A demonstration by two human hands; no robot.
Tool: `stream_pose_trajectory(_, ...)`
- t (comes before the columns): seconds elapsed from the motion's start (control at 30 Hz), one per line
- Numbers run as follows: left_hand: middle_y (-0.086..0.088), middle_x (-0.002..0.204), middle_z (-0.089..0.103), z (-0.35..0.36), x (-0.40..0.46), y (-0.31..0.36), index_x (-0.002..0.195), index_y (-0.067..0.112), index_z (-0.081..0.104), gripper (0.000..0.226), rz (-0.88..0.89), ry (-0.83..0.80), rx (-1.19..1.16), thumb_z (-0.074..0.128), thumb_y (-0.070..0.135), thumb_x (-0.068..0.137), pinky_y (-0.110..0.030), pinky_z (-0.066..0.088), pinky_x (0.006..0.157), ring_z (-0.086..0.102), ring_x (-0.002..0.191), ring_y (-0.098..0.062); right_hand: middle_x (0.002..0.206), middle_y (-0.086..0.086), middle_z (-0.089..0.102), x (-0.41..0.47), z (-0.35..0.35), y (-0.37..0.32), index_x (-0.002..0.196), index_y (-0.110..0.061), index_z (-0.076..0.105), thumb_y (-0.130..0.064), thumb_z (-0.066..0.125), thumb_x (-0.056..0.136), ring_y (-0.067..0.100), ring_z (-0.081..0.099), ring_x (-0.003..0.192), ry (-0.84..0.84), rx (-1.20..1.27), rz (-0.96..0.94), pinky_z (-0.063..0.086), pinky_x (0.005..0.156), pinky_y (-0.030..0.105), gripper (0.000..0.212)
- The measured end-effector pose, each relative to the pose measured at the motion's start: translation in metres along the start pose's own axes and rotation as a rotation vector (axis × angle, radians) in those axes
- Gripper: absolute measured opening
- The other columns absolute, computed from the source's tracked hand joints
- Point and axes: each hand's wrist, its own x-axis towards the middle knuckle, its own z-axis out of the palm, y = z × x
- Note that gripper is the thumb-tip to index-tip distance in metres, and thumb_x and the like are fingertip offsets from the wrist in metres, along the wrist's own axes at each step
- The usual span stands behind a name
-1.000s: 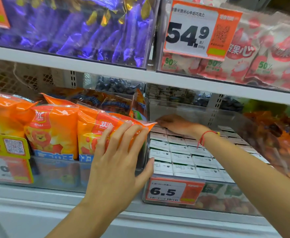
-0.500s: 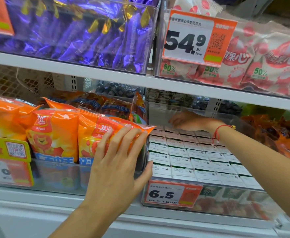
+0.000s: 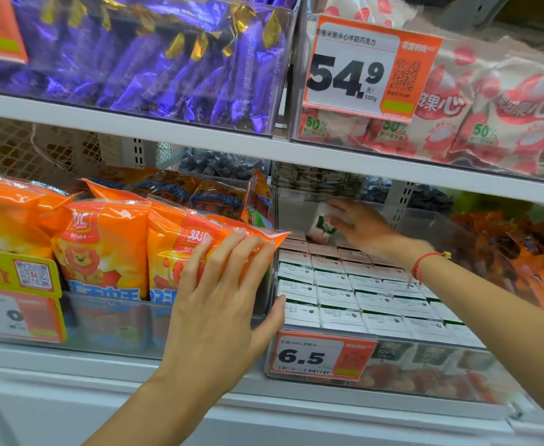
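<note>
Two hands work at a shop shelf [image 3: 55, 362], one carton raised in the clear bin [image 3: 299, 207].
Three orange snack bags [image 3: 103, 246] stand in front; the left hand [image 3: 219, 317] lies flat on the rightmost, fingers straight and spread. Packed rows of cartons [image 3: 354, 294] fill the clear bin; at its back the right hand [image 3: 364, 230] grips one tilted juice carton [image 3: 322, 225] just above them.
</note>
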Motion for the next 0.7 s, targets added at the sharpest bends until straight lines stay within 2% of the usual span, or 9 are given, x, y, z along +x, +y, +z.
stream_pose_trajectory(0.13,-0.006,0.136,0.049,-0.004,0.0,0.0,0.135,0.013,0.053,0.061,-0.011,-0.056,-0.015,0.043,0.05,0.087,-0.045,0.021,0.114,0.035,0.133,-0.025,0.13,0.011,0.057,-0.049,-0.02,-0.016,0.139,-0.012,0.047,-0.027,0.049,0.101,0.028,0.051,0.119,0.306,0.071,-0.068,0.043,0.093,0.033,0.041)
stream_pose_trajectory(0.2,-0.008,0.139,0.05,-0.008,-0.001,0.001,0.137,0.013,0.052,0.063,-0.011,-0.109,-0.02,0.041,0.052,0.089,-0.046,0.02,0.115,0.033,0.135,-0.025,0.114,0.001,0.061,-0.083,-0.029,-0.031,0.133,-0.011,0.052,-0.025,0.049,0.101,0.016,0.058,0.103,0.385,0.241,-0.054,0.045,0.08,0.024,0.035)
stream_pose_trajectory(0.33,-0.008,0.151,0.038,-0.033,0.009,0.012,0.138,0.015,0.05,0.062,-0.041,-0.118,-0.075,0.036,0.055,0.093,-0.046,0.016,0.119,0.024,0.143,-0.025,0.095,-0.017,0.063,-0.149,-0.047,-0.06,0.11,-0.021,0.064,-0.024,0.045,0.102,-0.012,0.06,0.081,0.319,0.618,0.072,0.046,0.07,0.007,0.02)
stream_pose_trajectory(0.4,-0.009,0.153,0.036,-0.05,0.014,0.028,0.136,0.013,0.052,0.061,-0.012,-0.076,-0.11,0.034,0.053,0.094,-0.045,0.017,0.118,0.024,0.144,-0.026,0.087,-0.017,0.068,-0.18,-0.054,-0.069,0.094,-0.029,0.064,-0.023,0.044,0.102,-0.015,0.06,0.073,0.237,0.721,0.142,0.044,0.064,0.002,0.022)
stream_pose_trajectory(0.47,-0.005,0.149,0.041,-0.064,0.016,0.047,0.135,0.015,0.055,0.055,0.017,-0.087,-0.232,0.038,0.051,0.097,-0.039,0.022,0.114,0.03,0.14,-0.022,0.077,-0.016,0.072,-0.209,-0.057,-0.076,0.089,-0.027,0.068,-0.027,0.045,0.102,-0.014,0.061,0.068,0.152,0.757,0.202,0.041,0.059,0.0,0.027)
stream_pose_trajectory(0.53,0.004,0.134,0.056,-0.077,0.015,0.066,0.124,0.024,0.062,0.043,-0.084,-0.285,-0.557,0.04,0.051,0.099,-0.033,0.034,0.105,0.044,0.127,-0.014,0.071,-0.017,0.073,-0.235,-0.058,-0.083,0.082,-0.021,0.071,-0.029,0.046,0.101,-0.012,0.062,0.064,0.11,0.786,0.249,0.04,0.056,0.001,0.032)
stream_pose_trajectory(0.6,-0.002,0.106,0.07,-0.084,0.012,0.083,0.103,0.022,0.07,0.035,-0.265,-0.662,-1.027,0.045,0.047,0.098,-0.029,0.047,0.087,0.06,0.099,-0.014,0.077,-0.011,0.075,-0.256,-0.055,-0.089,0.087,-0.018,0.072,-0.028,0.047,0.1,-0.004,0.068,0.07,0.092,0.872,0.283,0.046,0.061,0.006,0.03)
stream_pose_trajectory(0.63,-0.008,0.1,0.072,-0.085,0.008,0.088,0.103,0.018,0.07,0.032,-0.332,-0.806,-1.21,0.049,0.042,0.098,-0.025,0.051,0.08,0.063,0.087,-0.014,0.084,-0.005,0.077,-0.264,-0.052,-0.09,0.093,-0.015,0.073,-0.027,0.048,0.1,0.003,0.071,0.078,0.095,0.921,0.301,0.051,0.066,0.011,0.028)
stream_pose_trajectory(0.7,-0.007,0.105,0.073,-0.081,-0.003,0.093,0.117,0.019,0.065,0.027,-0.381,-0.946,-1.36,0.053,0.033,0.097,-0.018,0.055,0.074,0.068,0.084,-0.011,0.094,0.003,0.076,-0.276,-0.046,-0.089,0.104,-0.011,0.071,-0.026,0.051,0.099,0.015,0.072,0.089,0.131,0.977,0.343,0.057,0.078,0.024,0.025)
